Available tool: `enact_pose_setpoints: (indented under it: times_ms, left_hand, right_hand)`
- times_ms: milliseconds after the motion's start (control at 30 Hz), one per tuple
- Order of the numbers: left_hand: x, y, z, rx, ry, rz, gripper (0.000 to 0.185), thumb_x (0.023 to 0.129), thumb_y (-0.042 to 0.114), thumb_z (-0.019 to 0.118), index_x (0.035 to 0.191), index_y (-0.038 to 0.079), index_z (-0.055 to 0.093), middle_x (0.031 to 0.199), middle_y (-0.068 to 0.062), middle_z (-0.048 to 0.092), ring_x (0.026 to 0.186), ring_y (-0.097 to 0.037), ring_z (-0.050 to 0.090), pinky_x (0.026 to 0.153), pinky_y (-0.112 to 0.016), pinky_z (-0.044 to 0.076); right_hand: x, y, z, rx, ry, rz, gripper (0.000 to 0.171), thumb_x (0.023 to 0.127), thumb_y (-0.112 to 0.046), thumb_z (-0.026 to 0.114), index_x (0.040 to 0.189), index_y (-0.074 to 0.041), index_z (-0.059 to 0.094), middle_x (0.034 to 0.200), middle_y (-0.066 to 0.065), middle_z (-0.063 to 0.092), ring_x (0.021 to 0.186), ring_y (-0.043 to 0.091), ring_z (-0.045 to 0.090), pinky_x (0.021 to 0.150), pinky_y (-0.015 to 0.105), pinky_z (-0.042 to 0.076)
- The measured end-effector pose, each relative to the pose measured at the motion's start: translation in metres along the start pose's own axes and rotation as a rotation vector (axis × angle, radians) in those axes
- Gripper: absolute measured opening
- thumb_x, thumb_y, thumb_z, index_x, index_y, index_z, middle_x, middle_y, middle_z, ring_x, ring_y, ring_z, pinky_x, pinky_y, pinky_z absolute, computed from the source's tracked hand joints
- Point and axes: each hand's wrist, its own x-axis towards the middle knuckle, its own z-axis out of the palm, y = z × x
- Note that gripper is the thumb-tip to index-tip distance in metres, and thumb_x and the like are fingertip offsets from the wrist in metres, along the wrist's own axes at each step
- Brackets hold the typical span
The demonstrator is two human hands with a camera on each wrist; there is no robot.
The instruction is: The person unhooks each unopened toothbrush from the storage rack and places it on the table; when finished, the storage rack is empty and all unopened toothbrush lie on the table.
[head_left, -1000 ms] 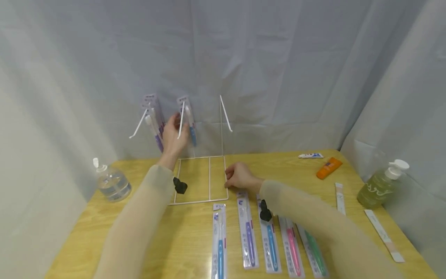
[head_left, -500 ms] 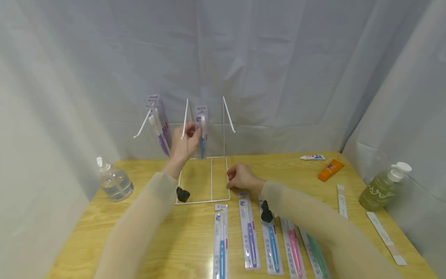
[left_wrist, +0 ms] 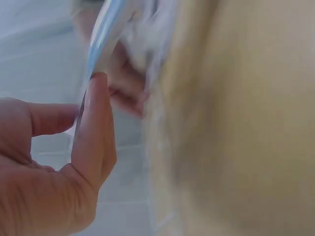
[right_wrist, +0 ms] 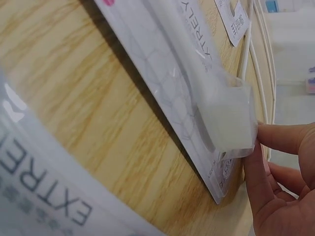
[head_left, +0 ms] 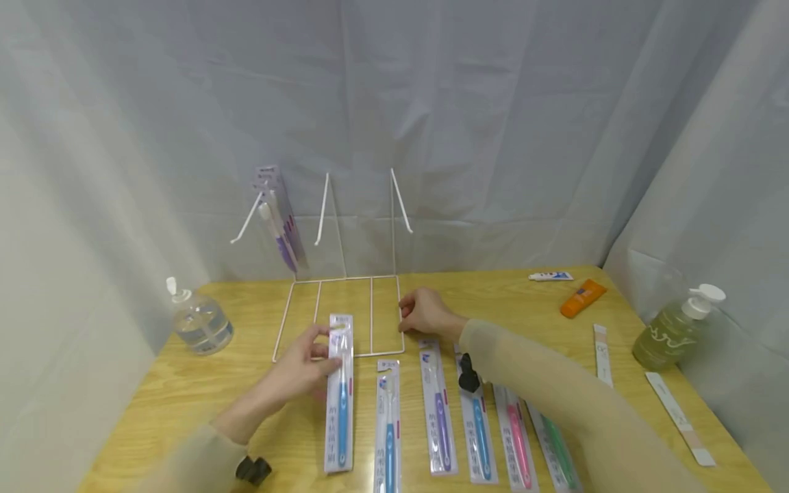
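My left hand (head_left: 298,371) holds a packaged blue toothbrush (head_left: 342,418) upright between thumb and fingers, just in front of the white wire rack (head_left: 371,315). The left wrist view shows the thumb and fingers pinching the pack's edge, much of it blurred. At the right side of the rack's base, my right hand (head_left: 428,313) pinches the wire. Purple toothbrush packs (head_left: 279,219) hang on the rack's left hook; its middle and right hooks carry nothing. A row of packaged toothbrushes, including a blue one (head_left: 389,438) and a purple one (head_left: 441,424), lies in front of the rack.
A clear pump bottle (head_left: 202,325) stands left, a green one (head_left: 672,332) right. An orange tube (head_left: 582,298), a small white tube (head_left: 550,276) and two slim white sachets, one (head_left: 681,419) near the table's right edge, lie at the right. A grey curtain (head_left: 493,137) hangs behind.
My left hand has taken the blue toothbrush pack away from the middle hook and brought it down and toward me, to the rack's front edge. My right hand has stayed at the base.
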Motion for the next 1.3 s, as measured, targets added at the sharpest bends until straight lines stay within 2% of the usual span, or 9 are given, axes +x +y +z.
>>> enact_pose_setpoints:
  times_ms: [133, 400, 567, 667, 767, 867, 1000, 1167, 1300]
  left_hand:
    - [-0.021, -0.022, 0.02, -0.015, -0.061, -0.082, 0.053, 0.105, 0.002, 0.067, 0.151, -0.002, 0.041, 0.11, -0.022, 0.072, 0.076, -0.026, 0.075, 0.06, -0.049, 0.073]
    - [-0.026, -0.034, 0.044, -0.006, -0.049, -0.161, 0.057, 0.102, 0.0, 0.071, 0.151, -0.001, 0.042, 0.102, -0.02, 0.07, 0.071, -0.026, 0.075, 0.058, -0.045, 0.072]
    - [-0.029, -0.027, 0.039, 0.17, 0.0, -0.177, 0.06, 0.102, 0.014, 0.079, 0.15, -0.002, 0.046, 0.088, -0.015, 0.072, 0.059, -0.022, 0.072, 0.049, -0.038, 0.067]
    - [-0.03, -0.017, 0.025, 0.345, 0.081, -0.18, 0.061, 0.101, 0.025, 0.083, 0.147, -0.001, 0.054, 0.078, -0.01, 0.073, 0.054, -0.021, 0.068, 0.047, -0.034, 0.062]
    - [-0.022, -0.005, -0.001, 0.421, 0.187, -0.117, 0.057, 0.102, 0.028, 0.081, 0.146, -0.001, 0.06, 0.091, -0.013, 0.079, 0.063, -0.022, 0.071, 0.052, -0.031, 0.063]
    - [-0.003, 0.012, -0.033, 0.358, 0.335, -0.007, 0.054, 0.107, 0.023, 0.075, 0.151, -0.002, 0.058, 0.122, -0.025, 0.078, 0.088, -0.031, 0.078, 0.067, -0.033, 0.07]
    - [0.032, 0.036, -0.071, 0.242, 0.553, 0.119, 0.069, 0.108, 0.024, 0.072, 0.166, 0.0, 0.043, 0.156, -0.032, 0.06, 0.133, -0.048, 0.069, 0.106, -0.051, 0.069]
    - [0.068, 0.057, -0.103, 0.153, 0.698, 0.128, 0.095, 0.105, 0.035, 0.077, 0.178, 0.013, 0.021, 0.179, -0.026, 0.036, 0.163, -0.051, 0.039, 0.136, -0.068, 0.04]
    - [0.086, 0.062, -0.115, 0.077, 0.742, 0.107, 0.089, 0.105, 0.031, 0.077, 0.176, 0.016, 0.026, 0.177, -0.023, 0.041, 0.161, -0.046, 0.041, 0.136, -0.063, 0.042]
  right_hand:
    - [0.001, -0.001, 0.0, 0.0, 0.008, 0.011, 0.054, 0.079, 0.001, 0.095, 0.13, 0.007, 0.078, 0.098, 0.009, 0.081, 0.083, 0.009, 0.067, 0.076, 0.015, 0.06]
    - [0.0, -0.002, 0.002, -0.008, -0.006, 0.009, 0.055, 0.079, 0.0, 0.095, 0.13, 0.008, 0.077, 0.097, 0.009, 0.081, 0.081, 0.009, 0.066, 0.073, 0.015, 0.059]
    - [0.0, 0.0, 0.003, -0.006, -0.005, 0.013, 0.055, 0.079, 0.0, 0.095, 0.13, 0.008, 0.077, 0.096, 0.008, 0.08, 0.082, 0.009, 0.065, 0.074, 0.015, 0.058]
    - [0.001, 0.0, 0.002, -0.011, -0.006, 0.007, 0.055, 0.08, -0.002, 0.095, 0.131, 0.007, 0.078, 0.097, 0.007, 0.08, 0.082, 0.008, 0.065, 0.075, 0.014, 0.057]
    - [0.002, 0.0, 0.001, -0.017, -0.007, 0.002, 0.055, 0.08, -0.003, 0.095, 0.131, 0.007, 0.078, 0.098, 0.007, 0.08, 0.083, 0.008, 0.065, 0.076, 0.014, 0.056]
    - [0.002, -0.001, -0.001, -0.013, -0.008, 0.013, 0.055, 0.081, -0.003, 0.095, 0.132, 0.007, 0.077, 0.099, 0.007, 0.08, 0.084, 0.009, 0.065, 0.077, 0.015, 0.057]
    - [0.0, -0.001, -0.003, -0.005, -0.009, 0.04, 0.056, 0.082, -0.002, 0.095, 0.134, 0.006, 0.076, 0.1, 0.008, 0.08, 0.084, 0.01, 0.065, 0.077, 0.016, 0.057]
    - [-0.002, -0.001, -0.003, 0.002, -0.013, 0.045, 0.056, 0.081, -0.002, 0.096, 0.133, 0.006, 0.076, 0.099, 0.007, 0.08, 0.084, 0.011, 0.066, 0.078, 0.018, 0.059]
    - [0.0, -0.002, -0.001, -0.001, -0.018, 0.018, 0.055, 0.08, -0.002, 0.096, 0.132, 0.006, 0.077, 0.1, 0.008, 0.081, 0.085, 0.01, 0.067, 0.079, 0.017, 0.06]
